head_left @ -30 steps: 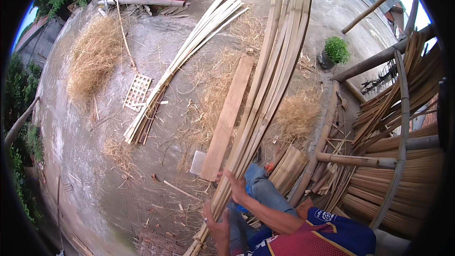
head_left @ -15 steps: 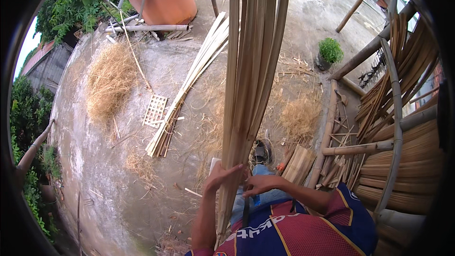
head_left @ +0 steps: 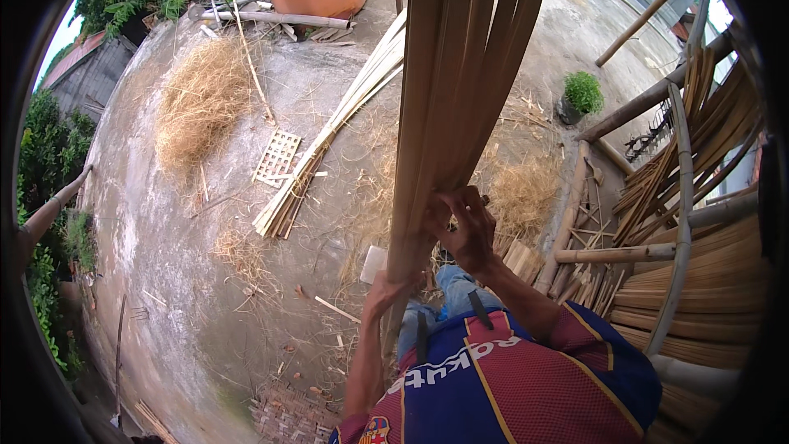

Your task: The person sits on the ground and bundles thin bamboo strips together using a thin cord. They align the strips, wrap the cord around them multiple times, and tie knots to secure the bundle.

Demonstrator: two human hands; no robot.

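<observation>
Bundle of long tan bamboo strips [head_left: 460, 74] stands upright, close to the camera. Left hand [head_left: 393, 286] clasps its lower part, fingers wrapped round it. Right hand [head_left: 467, 226] grips it higher up (fingers curled round the strips).

I am holding a tall bundle of bamboo strips [head_left: 460, 74] upright in front of me. My left hand [head_left: 393, 286] is closing its grip low on the bundle; my right hand [head_left: 464, 226] is gripping it just above. A second pile of strips [head_left: 337, 127] is lying on the concrete floor [head_left: 164, 263] beside loose straw [head_left: 197, 107].
</observation>
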